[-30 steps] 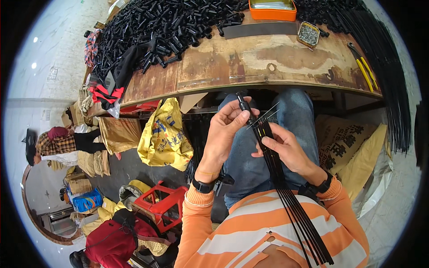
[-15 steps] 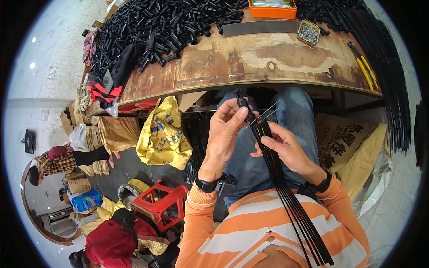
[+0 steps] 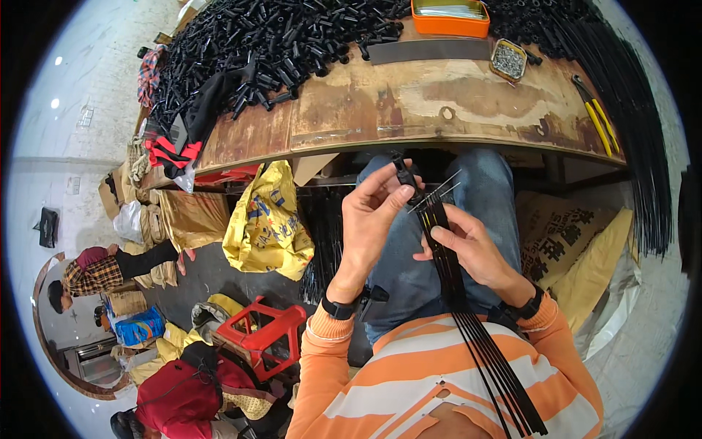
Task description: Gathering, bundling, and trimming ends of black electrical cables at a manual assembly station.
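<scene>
My left hand (image 3: 365,223) is closed around a black tubular plastic fitting (image 3: 403,173), pinched between thumb and fingers above my lap. My right hand (image 3: 474,247), just to its right and nearer, grips a bundle of thin black rods (image 3: 447,274) by its upper end. The rods run down across my striped orange and white top and fan out at their lower ends. Thin wires (image 3: 447,186) cross the bundle's top and stick out to the upper right. The rods' tips come close to the fitting's lower end; whether they are joined I cannot tell.
Ahead is a wooden table (image 3: 395,102) with a heap of black fittings (image 3: 270,44), an orange box (image 3: 450,25), a dish of small metal parts (image 3: 508,60), yellow-handled pliers (image 3: 601,121) and long black rods (image 3: 636,132). A yellow bag (image 3: 270,227) and red stool (image 3: 267,340) are left.
The whole view has shifted slightly. My left fingers have moved a little on the fitting, while my right hand keeps the same hold on the rods.
</scene>
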Motion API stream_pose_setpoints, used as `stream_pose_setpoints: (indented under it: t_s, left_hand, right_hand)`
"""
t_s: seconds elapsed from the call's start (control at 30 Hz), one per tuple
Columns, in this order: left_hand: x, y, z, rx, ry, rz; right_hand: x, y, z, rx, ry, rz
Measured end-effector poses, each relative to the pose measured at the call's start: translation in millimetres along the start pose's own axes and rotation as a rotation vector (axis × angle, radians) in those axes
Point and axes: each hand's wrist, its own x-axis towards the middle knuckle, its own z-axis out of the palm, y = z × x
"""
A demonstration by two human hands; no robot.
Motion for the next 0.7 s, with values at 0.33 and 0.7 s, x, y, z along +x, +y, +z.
stream_pose_setpoints:
  t_s: [0.33, 0.7]
  left_hand:
    - [1.5, 3.0, -0.7, 0.044, 0.03, -0.053]
    - [4.5, -2.3, -3.4, -0.073, -0.083, -0.092]
  right_hand:
    - [2.1, -3.5, 4.6, -0.023, 0.01, -0.001]
    - [2.4, -4.4, -0.6, -0.007, -0.021, 0.002]
